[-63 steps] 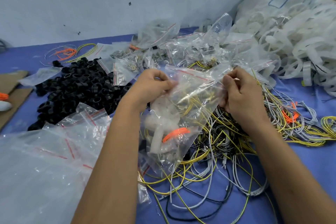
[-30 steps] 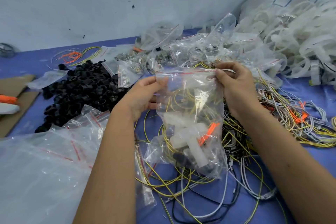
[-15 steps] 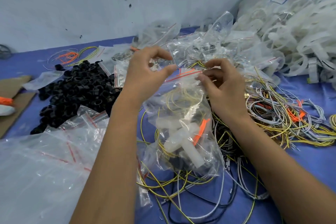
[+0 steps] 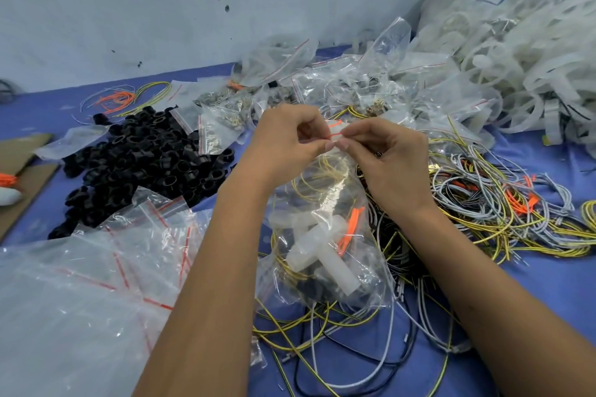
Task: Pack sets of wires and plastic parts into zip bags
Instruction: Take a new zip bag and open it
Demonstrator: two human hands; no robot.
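Observation:
A clear zip bag hangs in front of me over the wire pile, holding yellow wires, an orange wire and a white plastic T-shaped part. My left hand and my right hand meet at the bag's red zip strip, fingertips almost touching, both pinching the top edge. The bag's bottom rests on loose wires on the blue table.
A heap of black plastic rings lies at the left, with empty zip bags in front of it. Filled bags pile up behind my hands. White plastic parts fill the right rear; tangled wires spread at the right.
My hands have slid together along the bag's zip strip from its two corners to the middle. The bag hangs a little lower and straighter than before.

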